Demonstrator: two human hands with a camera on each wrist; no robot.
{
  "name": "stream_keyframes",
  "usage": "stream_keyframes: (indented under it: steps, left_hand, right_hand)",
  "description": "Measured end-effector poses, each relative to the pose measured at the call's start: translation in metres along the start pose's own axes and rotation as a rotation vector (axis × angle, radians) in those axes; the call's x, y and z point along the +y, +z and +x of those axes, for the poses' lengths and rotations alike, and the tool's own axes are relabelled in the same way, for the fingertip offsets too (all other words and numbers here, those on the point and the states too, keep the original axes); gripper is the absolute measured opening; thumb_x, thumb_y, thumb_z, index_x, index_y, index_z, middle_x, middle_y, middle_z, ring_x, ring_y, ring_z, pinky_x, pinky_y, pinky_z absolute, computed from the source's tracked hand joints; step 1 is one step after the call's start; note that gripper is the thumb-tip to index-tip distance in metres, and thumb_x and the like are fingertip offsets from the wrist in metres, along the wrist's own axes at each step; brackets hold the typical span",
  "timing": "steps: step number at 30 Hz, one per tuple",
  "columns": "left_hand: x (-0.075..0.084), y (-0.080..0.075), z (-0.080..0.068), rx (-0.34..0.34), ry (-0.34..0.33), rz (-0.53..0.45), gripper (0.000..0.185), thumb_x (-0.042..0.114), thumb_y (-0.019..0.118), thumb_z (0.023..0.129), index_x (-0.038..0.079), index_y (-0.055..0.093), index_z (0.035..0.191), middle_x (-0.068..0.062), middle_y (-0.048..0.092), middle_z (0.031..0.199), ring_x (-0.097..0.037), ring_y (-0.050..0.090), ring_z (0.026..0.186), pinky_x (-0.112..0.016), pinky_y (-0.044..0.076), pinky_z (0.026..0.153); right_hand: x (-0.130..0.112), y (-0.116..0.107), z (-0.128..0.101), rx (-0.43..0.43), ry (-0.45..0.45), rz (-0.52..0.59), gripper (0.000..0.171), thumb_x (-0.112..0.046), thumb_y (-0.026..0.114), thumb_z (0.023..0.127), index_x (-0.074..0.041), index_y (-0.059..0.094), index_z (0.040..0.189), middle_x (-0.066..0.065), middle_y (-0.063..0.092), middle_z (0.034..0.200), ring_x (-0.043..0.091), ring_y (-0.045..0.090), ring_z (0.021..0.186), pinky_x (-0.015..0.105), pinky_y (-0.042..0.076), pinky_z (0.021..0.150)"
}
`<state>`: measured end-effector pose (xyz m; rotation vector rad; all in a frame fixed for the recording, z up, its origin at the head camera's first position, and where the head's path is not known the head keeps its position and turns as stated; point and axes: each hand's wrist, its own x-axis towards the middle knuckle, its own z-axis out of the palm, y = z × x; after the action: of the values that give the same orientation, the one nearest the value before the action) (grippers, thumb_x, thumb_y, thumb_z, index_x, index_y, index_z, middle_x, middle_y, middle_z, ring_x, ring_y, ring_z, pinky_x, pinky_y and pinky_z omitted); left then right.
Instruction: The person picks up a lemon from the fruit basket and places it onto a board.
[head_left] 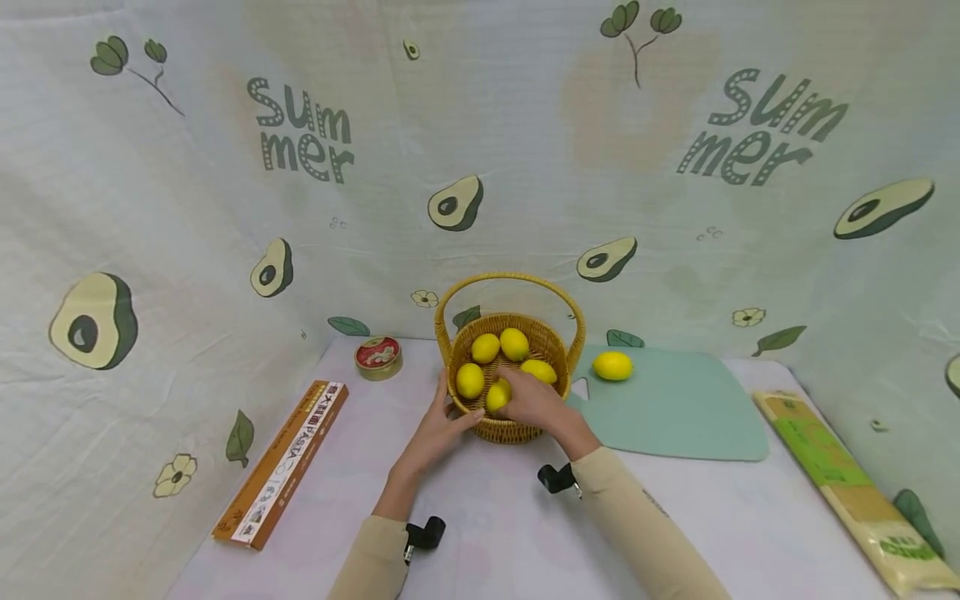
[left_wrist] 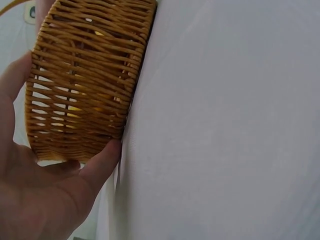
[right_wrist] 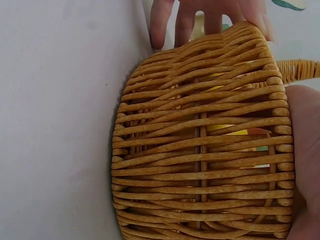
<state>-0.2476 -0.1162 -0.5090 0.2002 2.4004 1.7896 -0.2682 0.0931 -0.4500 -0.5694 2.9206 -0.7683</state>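
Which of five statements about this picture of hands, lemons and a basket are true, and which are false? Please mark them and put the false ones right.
1. The left hand holds the side of the wicker basket. True.

2. The right hand lies flat on the pale green board. False: it reaches into the basket, its fingers at the front lemon there.

3. A loose lemon lies outside the basket, on the board. True.

4. The round tin stands on the basket's right. False: it stands on the left, beyond the noodle box.

5. The basket's handle is folded down. False: it arches up over the basket.
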Motion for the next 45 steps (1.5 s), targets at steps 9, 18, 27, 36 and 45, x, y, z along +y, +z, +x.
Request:
stream_keyframes:
  steps: [9, 18, 27, 36, 45]
  left_hand:
    - [-0.001, 0.002, 0.000, -0.007, 0.010, -0.003, 0.109, 0.048, 0.074, 0.086, 0.039, -0.007, 0.158, 0.004, -0.004, 0.169, -0.041, 0.032, 0.147, -0.055, 0.037, 0.115]
    - [0.001, 0.000, -0.001, -0.007, 0.020, -0.007, 0.107, 0.044, 0.073, 0.089, 0.038, -0.007, 0.159, 0.005, -0.005, 0.168, -0.040, 0.030, 0.149, -0.052, 0.038, 0.115]
    - [-0.001, -0.001, 0.000, -0.009, 0.008, -0.012, 0.109, 0.047, 0.075, 0.087, 0.040, -0.008, 0.158, 0.003, -0.003, 0.169, -0.041, 0.029, 0.149, -0.052, 0.039, 0.114]
    - [0.000, 0.000, 0.001, -0.018, 0.014, -0.025, 0.112, 0.050, 0.076, 0.084, 0.039, -0.007, 0.159, 0.004, -0.002, 0.169, -0.042, 0.030, 0.148, -0.053, 0.038, 0.114]
    - [0.000, 0.000, 0.002, -0.014, 0.012, -0.039, 0.112, 0.048, 0.077, 0.085, 0.037, -0.007, 0.159, 0.003, -0.001, 0.169, -0.042, 0.029, 0.148, -0.053, 0.039, 0.113]
  right_hand:
    - [0.006, 0.001, -0.004, 0.057, -0.024, 0.015, 0.058, -0.016, 0.071, 0.081, -0.018, 0.059, 0.138, 0.008, 0.056, 0.143, 0.029, 0.054, 0.130, 0.049, 0.050, 0.101]
    - [0.008, -0.010, -0.026, 0.174, -0.075, 0.144, 0.059, -0.019, 0.069, 0.079, -0.020, 0.059, 0.137, 0.003, 0.056, 0.140, 0.025, 0.056, 0.122, 0.048, 0.050, 0.095]
    - [0.014, -0.028, -0.047, 0.240, -0.084, 0.207, 0.056, -0.023, 0.072, 0.078, -0.026, 0.061, 0.133, 0.000, 0.055, 0.140, 0.024, 0.056, 0.122, 0.048, 0.051, 0.095]
    - [0.024, -0.043, -0.064, 0.247, -0.081, 0.210, 0.057, -0.024, 0.073, 0.080, -0.020, 0.059, 0.135, 0.002, 0.051, 0.144, 0.029, 0.052, 0.128, 0.051, 0.048, 0.100]
    - [0.041, -0.049, -0.085, 0.282, -0.091, 0.213, 0.054, -0.019, 0.076, 0.081, -0.016, 0.061, 0.133, 0.005, 0.055, 0.142, 0.027, 0.055, 0.124, 0.048, 0.054, 0.091]
